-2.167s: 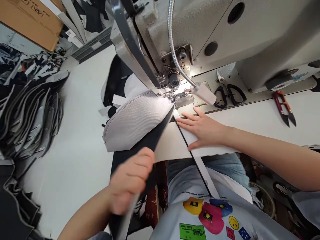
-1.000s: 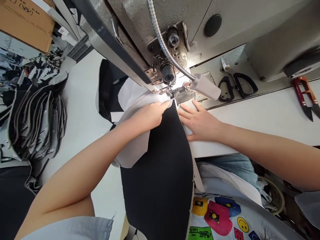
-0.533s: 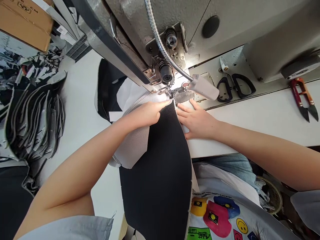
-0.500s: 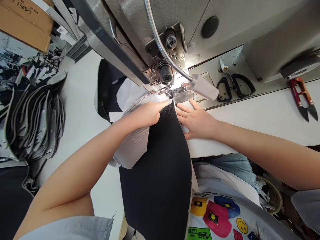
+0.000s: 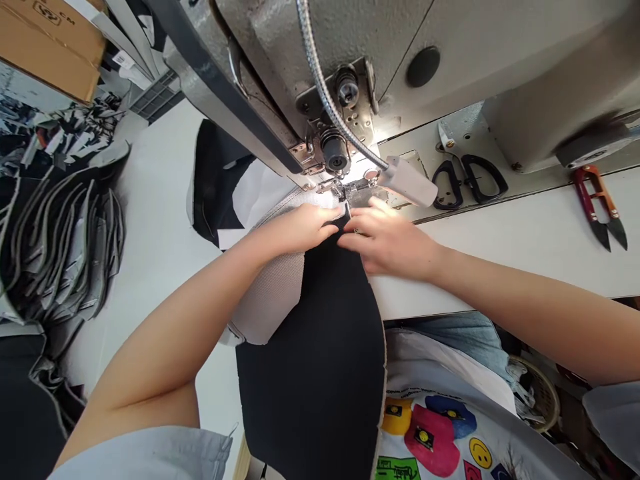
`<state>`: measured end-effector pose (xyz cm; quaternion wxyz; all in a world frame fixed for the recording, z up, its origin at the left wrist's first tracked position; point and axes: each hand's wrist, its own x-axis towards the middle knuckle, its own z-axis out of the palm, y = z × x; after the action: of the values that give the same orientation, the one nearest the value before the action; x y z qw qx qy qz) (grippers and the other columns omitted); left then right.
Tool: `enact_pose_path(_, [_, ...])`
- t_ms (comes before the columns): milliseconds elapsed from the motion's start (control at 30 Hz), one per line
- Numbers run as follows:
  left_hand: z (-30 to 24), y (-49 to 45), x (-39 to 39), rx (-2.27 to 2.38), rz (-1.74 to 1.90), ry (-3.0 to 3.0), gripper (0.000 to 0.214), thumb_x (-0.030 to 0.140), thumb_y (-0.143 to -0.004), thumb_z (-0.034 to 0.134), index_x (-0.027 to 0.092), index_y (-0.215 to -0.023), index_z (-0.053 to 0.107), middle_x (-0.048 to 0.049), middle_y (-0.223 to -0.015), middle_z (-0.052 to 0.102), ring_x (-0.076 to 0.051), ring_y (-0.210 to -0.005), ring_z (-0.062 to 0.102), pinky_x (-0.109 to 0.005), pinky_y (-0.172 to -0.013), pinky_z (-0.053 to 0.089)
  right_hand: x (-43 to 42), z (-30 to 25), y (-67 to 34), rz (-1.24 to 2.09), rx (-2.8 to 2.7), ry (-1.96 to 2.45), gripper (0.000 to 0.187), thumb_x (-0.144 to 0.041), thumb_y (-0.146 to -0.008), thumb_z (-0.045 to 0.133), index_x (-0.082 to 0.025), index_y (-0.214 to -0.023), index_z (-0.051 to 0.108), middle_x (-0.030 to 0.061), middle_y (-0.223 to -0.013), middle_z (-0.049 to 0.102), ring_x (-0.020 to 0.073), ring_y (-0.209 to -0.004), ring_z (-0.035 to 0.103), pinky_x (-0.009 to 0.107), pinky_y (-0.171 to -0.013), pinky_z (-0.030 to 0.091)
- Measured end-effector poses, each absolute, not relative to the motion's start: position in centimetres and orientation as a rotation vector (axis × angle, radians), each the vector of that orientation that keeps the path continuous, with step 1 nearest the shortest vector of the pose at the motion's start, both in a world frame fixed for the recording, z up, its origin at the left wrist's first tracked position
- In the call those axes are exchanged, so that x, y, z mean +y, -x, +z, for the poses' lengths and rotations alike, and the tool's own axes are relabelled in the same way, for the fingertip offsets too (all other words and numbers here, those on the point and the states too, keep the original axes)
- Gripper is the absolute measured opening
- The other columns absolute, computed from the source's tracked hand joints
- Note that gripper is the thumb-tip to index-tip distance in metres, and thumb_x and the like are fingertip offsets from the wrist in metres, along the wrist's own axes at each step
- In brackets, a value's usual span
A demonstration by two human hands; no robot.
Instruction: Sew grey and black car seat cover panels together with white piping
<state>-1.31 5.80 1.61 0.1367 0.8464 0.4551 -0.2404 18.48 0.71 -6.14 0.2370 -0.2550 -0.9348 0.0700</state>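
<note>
A black fabric panel [image 5: 310,373] runs from the sewing machine's presser foot [image 5: 343,192] down over the table's front edge. Grey mesh fabric [image 5: 270,300] lies folded on its left part. Close in front of the foot, my left hand [image 5: 305,230] is closed on the fabric layers, thumb and forefinger near the seam. My right hand [image 5: 390,240] has its fingers bent over the panel's right edge, pinching it just below the foot; they are slightly blurred. White material [image 5: 260,193] and another black piece [image 5: 205,180] lie left of the needle area.
Black-handled scissors [image 5: 470,180] rest on the machine bed at right. Red-and-orange thread snips [image 5: 597,207] lie on the white table [image 5: 500,233]. A grey lamp head [image 5: 407,181] hangs near the needle. Stacked fabric pieces [image 5: 65,247] and a cardboard box [image 5: 50,47] are at left.
My right hand has gone from lying spread beside the panel to gripping its edge, shifting left. My left forefinger has drawn back and bent. The view has shifted slightly.
</note>
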Motion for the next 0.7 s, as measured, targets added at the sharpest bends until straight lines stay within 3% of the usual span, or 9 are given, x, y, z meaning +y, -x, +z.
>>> enact_pose_path(133, [1.5, -0.3, 6.8, 1.308, -0.807, -2.495, 0.044, 0.02, -0.091, 0.035, 0.015, -0.128, 0.057, -0.0089, -0.12, 0.065, -0.023, -0.113, 0.06, -0.029, -0.094, 0.047, 0.2, -7.1, -17.5, 0.133, -2.697, 0.469, 0.037, -0.008, -0.09, 0.048, -0.012, -0.125, 0.061, 0.0174, -0.129, 0.059, 0.0312, -0.128, 0.049, 0.047, -0.101, 0.041])
enact_pose_path(267, [1.1, -2.3, 5.3, 1.353, -0.867, -2.57, 0.047, 0.017, -0.088, 0.037, 0.009, -0.132, 0.052, -0.0149, -0.117, 0.065, -0.025, -0.106, 0.064, -0.032, -0.091, 0.048, -0.3, -7.0, -18.1, 0.304, -2.763, 0.445, 0.047, -0.009, -0.087, 0.05, -0.009, -0.134, 0.054, 0.0229, -0.142, 0.048, 0.0348, -0.139, 0.036, 0.057, -0.109, 0.031])
enact_pose_path(367, [1.7, -2.9, 3.4, 1.566, -0.966, -2.437, 0.065, 0.016, -0.086, 0.04, 0.006, -0.149, 0.028, -0.017, -0.11, 0.068, -0.027, -0.098, 0.067, -0.034, -0.084, 0.051, -0.7, -6.4, -18.7, 0.519, -2.798, 0.307, 0.057, -0.014, -0.08, 0.058, -0.014, -0.137, 0.052, 0.0224, -0.146, 0.043, 0.0347, -0.141, 0.033, 0.067, -0.111, 0.018])
enact_pose_path(433, [2.6, -2.5, 2.7, 1.635, -1.093, -2.26, 0.082, 0.018, -0.083, 0.044, 0.011, -0.155, 0.005, -0.0152, -0.106, 0.07, -0.029, -0.094, 0.069, -0.037, -0.081, 0.053, -1.3, -6.0, -18.4, 0.629, -2.786, 0.278, 0.056, -0.021, -0.081, 0.061, -0.017, -0.136, 0.053, 0.0193, -0.146, 0.045, 0.034, -0.14, 0.035, 0.071, -0.11, 0.011])
enact_pose_path(500, [3.5, -1.6, 2.8, 1.586, -1.154, -2.105, 0.089, 0.02, -0.081, 0.044, 0.017, -0.155, -0.006, -0.0138, -0.113, 0.07, -0.03, -0.099, 0.068, -0.039, -0.083, 0.053, -2.2, -5.8, -17.5, 0.668, -2.742, 0.387, 0.052, -0.027, -0.084, 0.059, -0.019, -0.135, 0.054, 0.0171, -0.142, 0.051, 0.0345, -0.138, 0.037, 0.075, -0.109, 0.008])
enact_pose_path(600, [4.4, -0.1, 4.0, 1.397, -0.977, -2.07, 0.082, 0.019, -0.08, 0.038, 0.02, -0.156, 0.008, -0.0095, -0.144, 0.051, -0.025, -0.125, 0.055, -0.035, -0.1, 0.047, -3.9, -6.1, -15.7, 0.542, -2.728, 0.557, 0.047, -0.025, -0.089, 0.052, -0.016, -0.136, 0.053, 0.0184, -0.141, 0.051, 0.037, -0.139, 0.036, 0.077, -0.107, 0.01])
enact_pose_path(700, [4.2, 0.4, 5.3, 1.322, -0.834, -2.091, 0.078, 0.018, -0.076, 0.034, 0.02, -0.154, 0.024, -0.0013, -0.155, 0.035, -0.021, -0.139, 0.039, -0.028, -0.11, 0.038, -5.1, -6.5, -14.8, 0.41, -2.812, 0.537, 0.056, -0.026, -0.088, 0.054, -0.009, -0.142, 0.045, 0.0234, -0.149, 0.039, 0.0396, -0.14, 0.032, 0.077, -0.106, 0.016])
